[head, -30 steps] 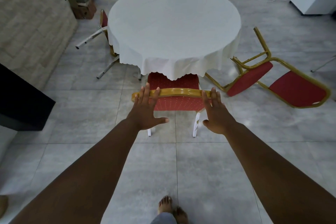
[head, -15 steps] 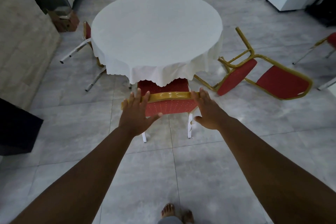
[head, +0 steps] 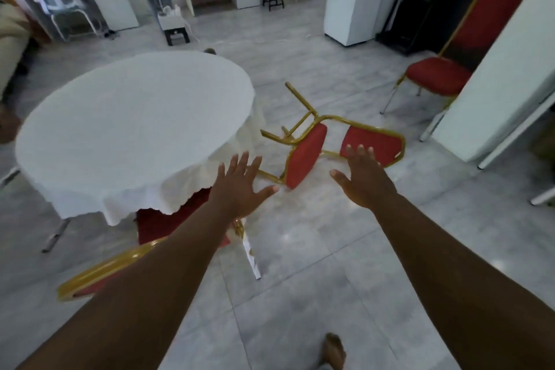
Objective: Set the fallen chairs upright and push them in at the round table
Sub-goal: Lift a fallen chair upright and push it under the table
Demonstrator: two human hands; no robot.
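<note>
Both hands, left hand (head: pixel 240 186) and right hand (head: pixel 365 179), reach forward with fingers spread, grasping nothing. Beyond them at centre frame a fallen chair (head: pixel 306 156) lies on its side, beside the round table (head: pixel 132 129) at left.

Bare floor (head: pixel 300 249) open between tucked chair (head: pixel 99 272) and fallen chair (head: pixel 306 153); tabletop (head: pixel 132 126) blocks left, white panel (head: pixel 492 93) right.
</note>
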